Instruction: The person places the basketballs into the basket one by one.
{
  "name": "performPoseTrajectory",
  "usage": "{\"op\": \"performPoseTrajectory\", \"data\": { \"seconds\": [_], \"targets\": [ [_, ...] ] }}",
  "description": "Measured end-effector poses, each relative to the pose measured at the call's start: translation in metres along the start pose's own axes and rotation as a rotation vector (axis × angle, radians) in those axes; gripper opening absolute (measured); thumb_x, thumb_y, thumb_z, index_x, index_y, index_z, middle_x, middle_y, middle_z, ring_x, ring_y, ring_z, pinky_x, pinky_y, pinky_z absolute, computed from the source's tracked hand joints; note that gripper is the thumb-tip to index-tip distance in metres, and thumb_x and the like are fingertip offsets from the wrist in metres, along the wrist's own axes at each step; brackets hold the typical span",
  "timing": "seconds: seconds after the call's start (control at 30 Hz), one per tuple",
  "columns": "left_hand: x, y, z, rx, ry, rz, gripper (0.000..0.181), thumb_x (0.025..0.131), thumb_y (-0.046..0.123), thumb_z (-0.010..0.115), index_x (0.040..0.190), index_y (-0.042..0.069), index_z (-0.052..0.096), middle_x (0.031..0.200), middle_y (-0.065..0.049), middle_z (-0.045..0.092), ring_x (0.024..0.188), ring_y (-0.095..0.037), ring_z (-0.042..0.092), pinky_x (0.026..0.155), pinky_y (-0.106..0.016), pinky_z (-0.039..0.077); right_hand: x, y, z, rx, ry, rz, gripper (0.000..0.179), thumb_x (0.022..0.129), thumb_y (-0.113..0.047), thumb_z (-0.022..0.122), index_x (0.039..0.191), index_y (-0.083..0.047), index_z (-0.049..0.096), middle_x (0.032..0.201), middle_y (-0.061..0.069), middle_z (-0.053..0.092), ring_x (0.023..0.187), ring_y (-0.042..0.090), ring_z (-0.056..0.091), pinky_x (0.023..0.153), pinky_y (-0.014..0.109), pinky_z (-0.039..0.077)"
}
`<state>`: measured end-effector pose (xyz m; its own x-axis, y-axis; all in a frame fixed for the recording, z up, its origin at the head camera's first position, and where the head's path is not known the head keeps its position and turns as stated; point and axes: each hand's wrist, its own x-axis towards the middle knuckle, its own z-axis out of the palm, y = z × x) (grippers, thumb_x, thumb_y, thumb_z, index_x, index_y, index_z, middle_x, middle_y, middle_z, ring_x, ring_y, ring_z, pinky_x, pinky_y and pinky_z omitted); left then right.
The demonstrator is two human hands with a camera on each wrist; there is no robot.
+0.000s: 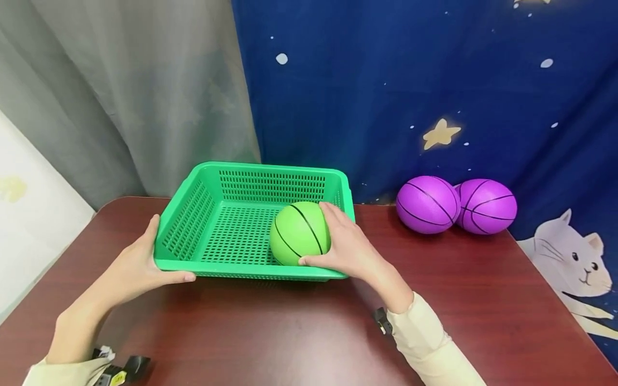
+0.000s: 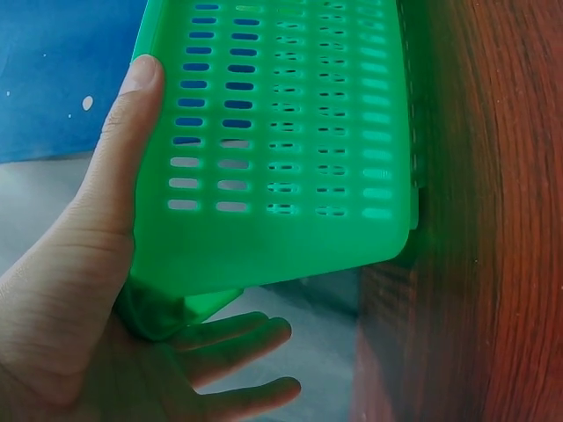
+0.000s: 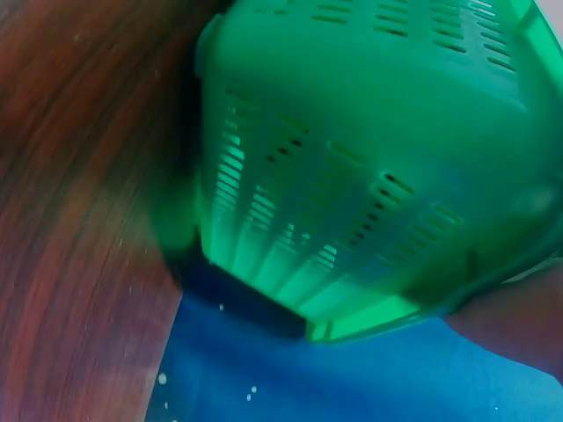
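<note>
A green plastic basket [image 1: 251, 272] with slotted walls stands on the table, and a green ball [image 1: 296, 236] with black lines sits inside at its right end. My right hand [image 1: 345, 244] reaches over the basket's right front corner and grips the ball, thumb in front and fingers behind. At the left front corner, my left hand [image 1: 140, 268] rests against the basket with thumb and fingers spread apart. In the left wrist view its thumb [image 2: 132, 132] lies along the rim, while the other fingers [image 2: 237, 352] extend straight past the corner. The right wrist view shows mostly the basket's outer wall [image 3: 352, 132].
Two purple balls [image 1: 427, 205] with black lines lie side by side at the table's back right. The dark red wooden table [image 1: 289, 332] meets a blue star-patterned curtain [image 1: 338, 96] and a grey curtain [image 1: 145, 96] behind.
</note>
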<state>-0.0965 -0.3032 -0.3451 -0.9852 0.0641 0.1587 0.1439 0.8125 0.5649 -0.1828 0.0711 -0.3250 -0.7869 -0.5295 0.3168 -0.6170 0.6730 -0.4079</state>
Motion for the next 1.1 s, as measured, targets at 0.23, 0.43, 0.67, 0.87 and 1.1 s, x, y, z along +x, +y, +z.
{"op": "performPoseTrajectory", "data": {
  "seconds": [0.23,0.43,0.67,0.87,1.1],
  "targets": [
    [-0.014,-0.011,-0.007,0.007,0.018,-0.024,0.131,0.064,0.039,0.085,0.149,0.015,-0.012,0.136,-0.027,0.035,0.114,-0.046,0.041,0.079,-0.059,0.036,0.006,-0.007,0.001,0.052,-0.073,-0.034,0.083,0.085,-0.059,0.054,0.146,-0.007,0.029,0.147,0.005,0.031,0.135,0.02,0.027,0.107,0.039,0.025],
    [-0.014,-0.01,-0.007,-0.008,-0.006,-0.04,0.131,0.065,0.039,0.084,0.147,0.015,-0.015,0.144,-0.028,0.024,0.118,-0.049,0.037,0.08,-0.061,0.035,0.005,0.011,-0.02,0.135,0.016,-0.043,0.067,0.094,-0.049,0.047,0.144,-0.007,0.032,0.144,0.006,0.036,0.133,0.019,0.031,0.107,0.038,0.025],
    [-0.009,-0.003,0.001,-0.019,-0.028,-0.045,0.132,0.065,0.045,0.083,0.147,0.015,-0.016,0.15,-0.023,0.013,0.123,-0.047,0.034,0.084,-0.062,0.035,-0.015,0.068,-0.066,0.025,0.249,0.137,0.072,0.091,-0.042,0.057,0.142,0.0,0.031,0.142,0.019,0.035,0.131,0.032,0.031,0.105,0.047,0.024],
    [-0.004,0.003,0.002,-0.01,-0.018,-0.032,0.132,0.064,0.048,0.082,0.148,0.015,-0.015,0.147,-0.024,0.022,0.119,-0.046,0.038,0.083,-0.06,0.037,-0.036,0.121,-0.086,-0.065,0.357,0.401,0.096,0.084,-0.038,0.066,0.142,0.012,0.01,0.143,0.035,0.017,0.134,0.045,0.016,0.108,0.052,0.013],
    [-0.002,0.005,0.002,-0.012,-0.011,-0.044,0.133,0.064,0.048,0.082,0.147,0.012,-0.016,0.149,-0.026,0.016,0.121,-0.048,0.036,0.085,-0.062,0.034,-0.033,0.16,-0.074,-0.193,0.418,0.454,0.109,0.073,-0.037,0.076,0.141,0.014,0.009,0.144,0.036,0.012,0.135,0.045,0.006,0.108,0.053,0.005]
  ]
}}
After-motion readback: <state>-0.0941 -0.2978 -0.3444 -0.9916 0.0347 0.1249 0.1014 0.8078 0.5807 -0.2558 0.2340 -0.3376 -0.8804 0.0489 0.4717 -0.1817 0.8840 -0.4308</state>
